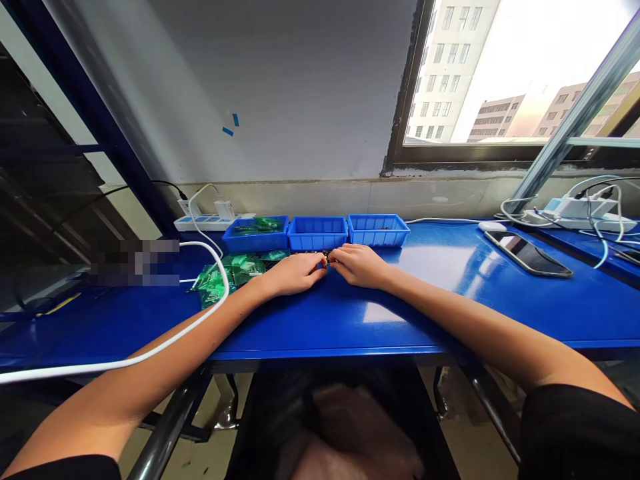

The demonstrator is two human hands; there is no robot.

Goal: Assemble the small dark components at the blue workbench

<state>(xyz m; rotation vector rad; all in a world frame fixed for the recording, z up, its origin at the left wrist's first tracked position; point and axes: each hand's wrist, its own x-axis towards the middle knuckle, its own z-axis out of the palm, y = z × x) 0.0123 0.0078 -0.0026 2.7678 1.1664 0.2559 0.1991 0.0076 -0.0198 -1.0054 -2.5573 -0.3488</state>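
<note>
My left hand [296,272] and my right hand [361,265] meet fingertip to fingertip over the blue table, just in front of the bins. Both are closed in a pinch around a small dark piece [326,257] whose kind I cannot make out; the fingers hide most of it. Green plastic packets [235,272] lie beside my left forearm. Behind the hands stand a left blue bin [256,241] with green packets in it, a middle blue bin [318,240], and a right blue bin [379,238] with a few small dark bits inside.
A thick white cable [220,293] arches over my left forearm. Power strips [200,223] with plugs sit at the back left and a white power strip [575,212] at the right. A phone [528,253] and a white mouse-like object [492,227] lie on the blue table [450,307].
</note>
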